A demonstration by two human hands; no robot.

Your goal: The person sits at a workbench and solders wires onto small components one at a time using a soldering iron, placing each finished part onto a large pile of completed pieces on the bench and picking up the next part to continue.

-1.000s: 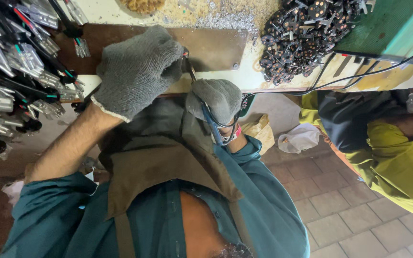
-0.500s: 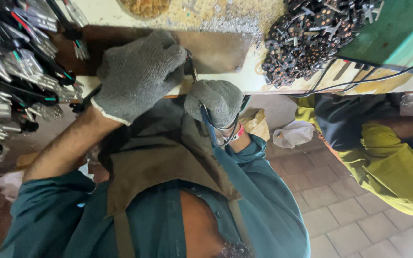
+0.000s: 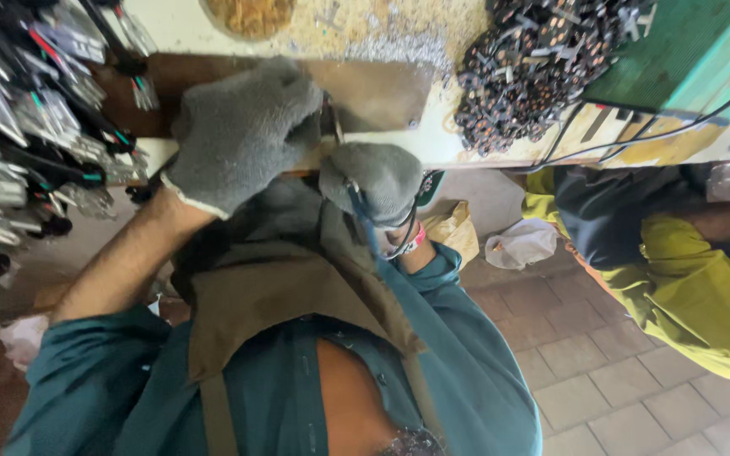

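Both my hands wear grey knitted gloves at the front edge of a workbench (image 3: 433, 139). My left hand (image 3: 242, 131) rests curled over the bench edge beside a brown flat plate (image 3: 373, 89). Just right of it, my right hand (image 3: 373, 179) is closed into a fist, and a thin metal piece (image 3: 335, 122) sticks up between the two hands. What exactly each hand grips is hidden by the gloves. A blue strap (image 3: 369, 232) hangs from my right hand over my teal shirt and brown apron.
A pile of dark small metal parts (image 3: 534, 67) lies on the bench at right, beside a green machine (image 3: 678, 51) with cables. Bundles of metal-tipped tools (image 3: 19, 143) fill the left. Another person in a yellow sleeve (image 3: 686, 279) sits at right above a tiled floor.
The view has shifted slightly; both gloved hands stay together at the bench edge with little movement.
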